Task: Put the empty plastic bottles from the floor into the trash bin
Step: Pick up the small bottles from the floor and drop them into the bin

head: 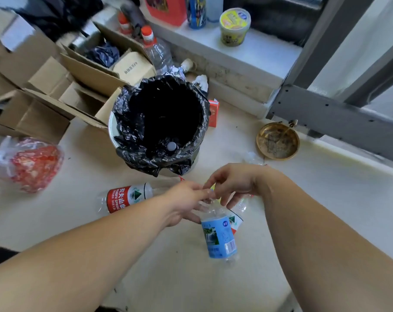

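Both forearms reach over the floor toward the bottles in front of the trash bin.

Biggest here is the trash bin (159, 122), its black liner folded out over the rim so the mouth stays open; a cap shows inside near its front edge. On the floor just before it lies the red-label bottle (123, 198), on its side, untouched. My left hand (186, 203) has its grip closed on the neck of the blue-label bottle (220, 237), body hanging toward me. My right hand (231, 183) pinches at the same neck, perhaps the cap; blur hides which. Another bottle (237, 212) lies behind.
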